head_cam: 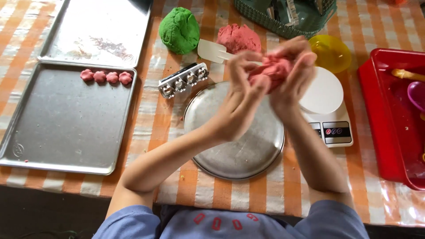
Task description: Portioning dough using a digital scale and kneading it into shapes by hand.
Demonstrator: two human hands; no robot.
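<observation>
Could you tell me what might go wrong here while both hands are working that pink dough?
The pink dough is held in the air between the left hand and right hand; bits could drop past the round metal plate. A forearm might also brush the kitchen scale.

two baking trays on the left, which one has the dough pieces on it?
The nearer tray, closest to the person: four small pink dough pieces sit in a row along its far edge. The farther tray holds only smudges.

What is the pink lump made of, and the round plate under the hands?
The pink lump looks like soft, matte modelling dough: it dents under both hands' fingers. The round plate looks like metal, probably steel or aluminium: dull grey with a shiny rim.
</observation>
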